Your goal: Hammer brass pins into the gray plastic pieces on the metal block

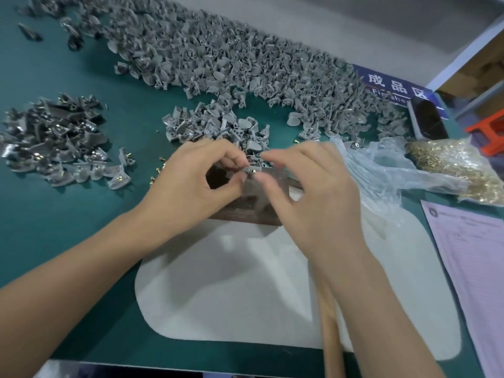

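Your fingers of both hands meet over the metal block. The thumb and forefinger of your left hand are curled and pinch a gray plastic piece at the top edge of the block. Your right hand comes from the other side; its thumb and forefinger are close together at a brass pin that sits in this piece, and the other fingers are loosely spread.

At the far left on the green table lies a pile of pieces with pins already in them. Some loose pins lie between this pile and your left hand. Behind your hands is a small heap of gray pieces, and further back a very large heap goes across the table.

The block stands on a white pad. A wooden handle lies under your right forearm. To the right is a clear plastic bag with many brass pins, then a pink paper form.
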Demonstrator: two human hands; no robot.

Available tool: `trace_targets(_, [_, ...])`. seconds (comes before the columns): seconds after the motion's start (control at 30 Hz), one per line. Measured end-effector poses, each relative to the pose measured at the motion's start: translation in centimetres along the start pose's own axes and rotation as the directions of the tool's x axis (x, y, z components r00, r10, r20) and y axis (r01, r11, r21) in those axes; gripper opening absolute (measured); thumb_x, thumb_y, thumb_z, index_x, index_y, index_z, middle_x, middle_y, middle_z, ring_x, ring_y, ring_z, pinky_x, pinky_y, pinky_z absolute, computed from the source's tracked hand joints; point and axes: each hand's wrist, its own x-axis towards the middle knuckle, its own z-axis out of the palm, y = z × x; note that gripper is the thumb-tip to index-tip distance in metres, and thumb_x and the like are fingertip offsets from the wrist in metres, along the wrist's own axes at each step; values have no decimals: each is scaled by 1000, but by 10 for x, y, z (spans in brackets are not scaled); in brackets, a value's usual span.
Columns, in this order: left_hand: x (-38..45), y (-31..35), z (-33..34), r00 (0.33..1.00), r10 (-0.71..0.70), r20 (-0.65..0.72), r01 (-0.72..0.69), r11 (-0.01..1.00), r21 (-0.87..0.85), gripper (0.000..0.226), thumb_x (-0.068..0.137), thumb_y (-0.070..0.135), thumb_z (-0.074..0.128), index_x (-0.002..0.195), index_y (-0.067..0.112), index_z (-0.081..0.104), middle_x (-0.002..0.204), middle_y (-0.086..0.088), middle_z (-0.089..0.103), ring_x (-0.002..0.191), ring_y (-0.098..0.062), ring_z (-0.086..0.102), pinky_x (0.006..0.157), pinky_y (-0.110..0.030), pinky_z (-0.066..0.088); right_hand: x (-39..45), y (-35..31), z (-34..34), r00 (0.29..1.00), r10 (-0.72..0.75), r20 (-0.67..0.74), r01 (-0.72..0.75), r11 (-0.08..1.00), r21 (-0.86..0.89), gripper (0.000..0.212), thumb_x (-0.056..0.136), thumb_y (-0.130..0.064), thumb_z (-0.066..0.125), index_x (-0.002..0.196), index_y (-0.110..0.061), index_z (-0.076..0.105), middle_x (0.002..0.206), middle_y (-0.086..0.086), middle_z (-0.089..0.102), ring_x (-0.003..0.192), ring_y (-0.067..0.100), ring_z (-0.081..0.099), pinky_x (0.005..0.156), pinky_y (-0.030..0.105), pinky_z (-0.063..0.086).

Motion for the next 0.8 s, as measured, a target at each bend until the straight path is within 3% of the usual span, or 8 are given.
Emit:
trace_targets(0.1, [0, -6, 4, 999, -35, -38, 34, 999, -35, 12, 85, 24, 72, 97, 23, 68, 91, 11, 70, 90, -9, 66, 89, -42, 53, 18, 1, 16, 996, -68, 58, 69, 998, -5, 14, 94, -32, 77, 102, -22, 81, 94, -6, 70, 94, 21, 59, 72, 40, 50])
trace_targets(0.33, [0, -10, 3, 998, -60, -34, 58, 996, -74, 10, 85, 23, 70, 94, 26, 69, 92, 16, 68, 92, -10, 67, 84, -31, 54, 14, 21, 29, 993, -78, 89, 65, 988, 141, 8, 93, -25, 79, 98, -20, 81, 92, -6, 70, 91, 24, 62, 74, 47, 52])
trace_targets(0.43, [1, -10, 2, 999, -33, -31, 31, 997, -71, 13, 85, 18, 72, 95, 25, 69, 91, 17, 68, 91, -9, 66, 84, -24, 53, 11, 23, 35, 997, -77, 14, 73, 978, 195, 4, 94, -21, 78, 97, -20, 80, 92, -7, 70, 88, 18, 65, 73, 41, 54])
trace_targets(0.57, [3, -9, 0, 997, -64, -54, 57, 992, -116, 18, 89, 17, 70, 99, 31, 65, 97, 16, 69, 96, -10, 67, 86, -17, 49, 5, 21, 40, 996, 38, -78, -1, 902, 432, 4, 99, -19, 71, 101, -22, 73, 94, -14, 68, 87, 13, 67, 72, 30, 54])
trace_targets(0.67, [2, -11, -1, 992, -113, -62, 103, 983, -152, 13, 92, 20, 68, 100, 28, 62, 100, 18, 68, 99, -5, 66, 88, -17, 49, 3, 16, 44, 987, 151, -63, -84, 800, 594, 11, 102, -23, 66, 107, -33, 68, 95, -13, 71, 86, 17, 74, 59, 31, 60])
trace_targets(0.8, [2, -10, -1, 994, -105, -34, 99, 984, -152, 12, 91, 17, 68, 100, 23, 62, 97, 14, 66, 98, -13, 65, 85, -16, 47, 4, 17, 46, 984, 151, -100, -63, 804, 591, 20, 95, -17, 75, 110, -30, 76, 97, -13, 70, 77, 16, 73, 59, 21, 58])
